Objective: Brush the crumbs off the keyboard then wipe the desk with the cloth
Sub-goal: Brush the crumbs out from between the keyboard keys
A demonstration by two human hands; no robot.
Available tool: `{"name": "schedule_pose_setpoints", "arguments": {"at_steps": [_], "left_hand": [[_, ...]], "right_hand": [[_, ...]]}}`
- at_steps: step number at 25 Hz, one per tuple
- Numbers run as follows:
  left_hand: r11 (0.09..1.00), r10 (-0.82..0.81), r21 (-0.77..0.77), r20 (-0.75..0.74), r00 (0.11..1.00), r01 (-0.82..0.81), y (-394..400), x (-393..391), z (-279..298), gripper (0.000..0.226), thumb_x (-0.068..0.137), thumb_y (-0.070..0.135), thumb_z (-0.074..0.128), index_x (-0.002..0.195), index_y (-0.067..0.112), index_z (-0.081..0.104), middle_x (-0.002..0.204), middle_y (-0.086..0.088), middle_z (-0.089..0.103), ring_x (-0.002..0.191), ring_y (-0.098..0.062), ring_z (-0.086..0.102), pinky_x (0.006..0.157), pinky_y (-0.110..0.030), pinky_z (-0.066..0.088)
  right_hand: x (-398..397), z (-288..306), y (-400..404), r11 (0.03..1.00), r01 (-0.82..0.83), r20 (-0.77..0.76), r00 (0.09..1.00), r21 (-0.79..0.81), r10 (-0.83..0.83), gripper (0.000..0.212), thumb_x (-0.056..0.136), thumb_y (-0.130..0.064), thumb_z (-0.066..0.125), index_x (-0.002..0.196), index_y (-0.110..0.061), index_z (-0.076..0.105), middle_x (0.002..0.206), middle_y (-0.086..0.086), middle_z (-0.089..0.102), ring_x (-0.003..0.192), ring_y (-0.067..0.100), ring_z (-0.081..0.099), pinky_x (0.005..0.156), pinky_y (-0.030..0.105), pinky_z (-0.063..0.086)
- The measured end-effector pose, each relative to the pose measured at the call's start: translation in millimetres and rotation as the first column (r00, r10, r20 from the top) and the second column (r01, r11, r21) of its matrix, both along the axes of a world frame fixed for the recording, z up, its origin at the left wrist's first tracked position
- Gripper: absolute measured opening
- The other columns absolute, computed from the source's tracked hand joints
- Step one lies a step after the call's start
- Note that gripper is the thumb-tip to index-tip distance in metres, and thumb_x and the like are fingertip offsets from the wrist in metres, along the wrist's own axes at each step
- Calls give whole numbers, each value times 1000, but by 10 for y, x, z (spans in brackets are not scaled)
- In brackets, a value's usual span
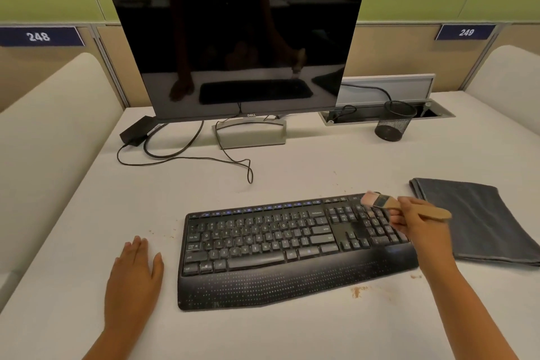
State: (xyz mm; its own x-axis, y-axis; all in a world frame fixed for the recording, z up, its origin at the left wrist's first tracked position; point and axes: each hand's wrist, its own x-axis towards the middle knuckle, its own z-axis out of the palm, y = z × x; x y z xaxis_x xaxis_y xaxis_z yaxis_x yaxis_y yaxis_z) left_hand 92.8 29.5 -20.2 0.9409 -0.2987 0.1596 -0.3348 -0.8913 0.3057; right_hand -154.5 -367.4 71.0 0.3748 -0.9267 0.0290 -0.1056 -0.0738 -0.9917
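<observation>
A black keyboard [280, 245] with a wrist rest lies on the white desk [292, 166]. My right hand [415, 223] grips the wooden handle of a small paint brush [380, 201], whose pale bristles sit over the keyboard's top right corner by the number pad. My left hand [134, 275] rests flat on the desk, left of the keyboard, holding nothing. A folded dark grey cloth [479, 222] lies on the desk to the right of the keyboard. Brown crumbs [358, 291] are scattered on the desk below the keyboard's right end, with a few more crumbs [163, 235] at its left.
A dark Dell monitor [236, 52] on its stand sits behind the keyboard. A black power adapter [136, 131] and loose cables [187, 155] lie at the back left. A black mesh pen cup [394, 121] stands by an open cable tray [385, 114] at the back right.
</observation>
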Motion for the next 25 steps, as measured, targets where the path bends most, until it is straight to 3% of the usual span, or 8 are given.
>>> {"name": "schedule_pose_setpoints", "arguments": {"at_steps": [4,5,9,13,15,19,22,25], "left_hand": [[1000,6,23,27,1000,-7,15,31,-52,51,95,30,40,133,-4,42,141,-18,41,133,-33,35,110,-44,24],[1000,2,28,31,1000,-2,19,32,-63,51,94,29,42,133,-4,43,140,-19,42,132,-33,35,109,-44,25],[1000,10,11,27,1000,-10,3,3,-34,52,95,30,37,133,-4,42,141,-18,41,133,-32,34,111,-43,23],[1000,2,-1,14,1000,-2,3,1,-21,50,94,24,44,134,-4,41,142,-18,40,134,-31,33,111,-43,22],[1000,4,-1,8,1000,-4,-1,5,-24,50,92,23,47,134,-5,41,141,-19,40,134,-32,33,111,-43,22],[1000,10,-1,6,1000,-10,-7,9,-17,50,92,22,48,133,-5,42,141,-19,40,134,-32,33,111,-43,22],[1000,10,-1,-5,1000,-10,-4,8,-16,50,92,22,47,134,-5,41,143,-18,39,135,-31,32,111,-42,20],[1000,7,-1,-6,1000,-7,-14,7,3,50,93,22,46,135,-4,40,143,-18,38,135,-31,31,112,-42,21]], "right_hand": [[258,-13,48,993,-108,4,994,49,108,74,46,-67,74,99,-16,66,73,2,73,64,6,69,61,17,57],[324,-39,109,988,-142,-9,990,66,143,68,50,-64,75,99,-17,66,74,2,73,67,8,70,61,17,57],[524,-161,494,948,-306,-143,938,92,317,16,85,-13,66,101,-14,66,86,4,72,75,14,69,65,20,57],[439,-106,451,960,-254,-400,897,-115,189,7,86,-25,63,92,-27,64,81,-13,68,76,3,64,64,24,51],[338,-37,347,964,-173,-426,902,-202,73,4,86,-26,62,89,-27,64,81,-18,64,76,1,59,58,18,43],[236,28,182,968,-23,-384,920,-250,-77,4,86,-21,59,87,-25,61,78,-9,63,73,10,57,55,26,45],[379,81,254,967,-99,-345,938,-234,13,6,85,-26,65,88,-22,62,85,-6,65,73,1,54,54,16,38],[541,11,466,937,-298,-349,911,-181,222,7,82,-26,70,85,-23,64,83,-12,65,75,3,60,50,11,45]]}}
